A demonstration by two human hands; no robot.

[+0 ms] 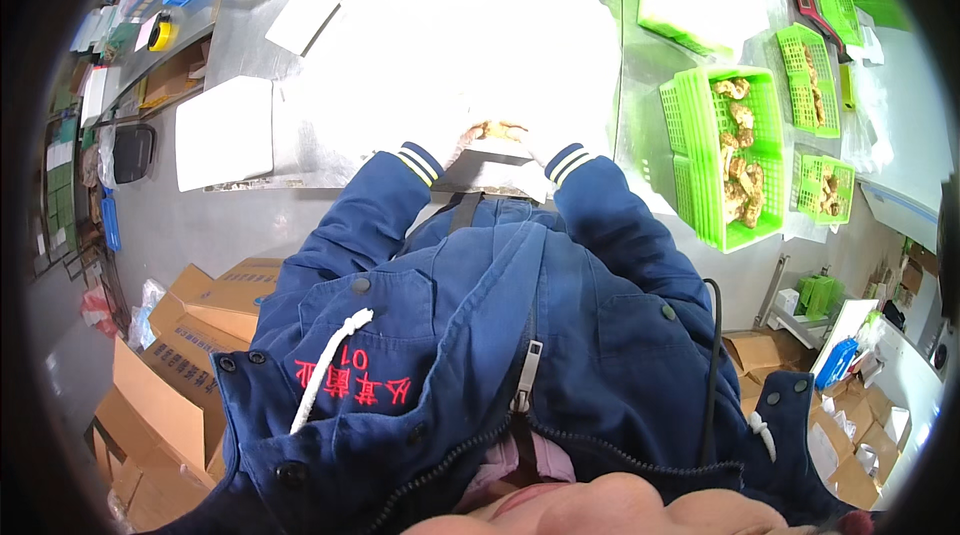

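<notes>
Red chars & digits [353, 375] on navy jacket [490, 305], dk print [195, 350] on cardbd box [160, 390].

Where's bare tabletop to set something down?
Left: steel tabletop between the two white panels. Right: narrow strip left of the stacked green baskets. Crowded: farther right, basket beside basket, and around the brown piece between the hands. Central glare: can't tell.

A strip of steel worktable [641, 105] leaves a passage at 3 o'clock from the right hand [541, 142] before stacked green baskets [700, 150] block the way, while a white slab [225, 135] obstructs 9 o'clock from the left hand [460, 148] and glare [510, 35] veils 12 o'clock.
</notes>
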